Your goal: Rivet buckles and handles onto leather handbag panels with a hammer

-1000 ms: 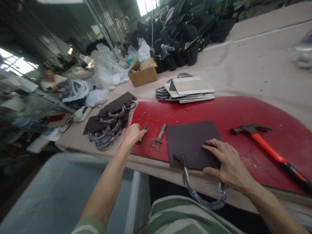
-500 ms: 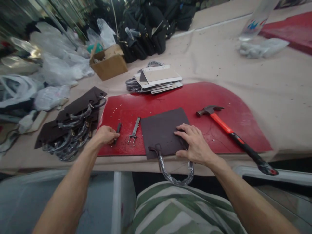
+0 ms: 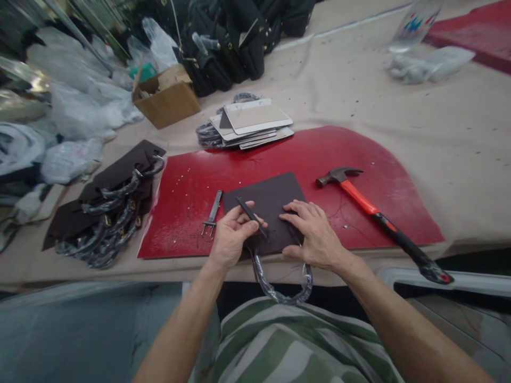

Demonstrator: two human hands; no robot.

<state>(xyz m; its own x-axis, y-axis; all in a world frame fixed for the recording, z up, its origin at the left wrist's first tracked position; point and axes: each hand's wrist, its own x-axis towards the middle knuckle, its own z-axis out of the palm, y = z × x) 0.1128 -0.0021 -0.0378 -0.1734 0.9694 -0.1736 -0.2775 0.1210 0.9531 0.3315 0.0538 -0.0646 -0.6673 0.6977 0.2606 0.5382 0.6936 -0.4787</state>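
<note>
Between the thumb and fingers of my left hand is a slim dark metal punch, tilted, its tip low over a dark brown panel. The panel lies on a red board. A plastic-wrapped loop handle is attached at its near edge and hangs past the table edge. My right hand rests on the panel's right side, fingers spread, over one end of the handle. Left of the panel lies a two-pronged metal tool. A claw hammer with an orange and black grip lies to the right.
The red board covers the near table. Brown panels with wrapped handles are piled at left. Behind stand stacked pale-backed panels, a cardboard box and black bags. A clear bottle is at far right.
My left hand has lifted the punch from the board's left side and carried it right, over the brown panel. My right hand stays on the panel. The view has shifted slightly.
</note>
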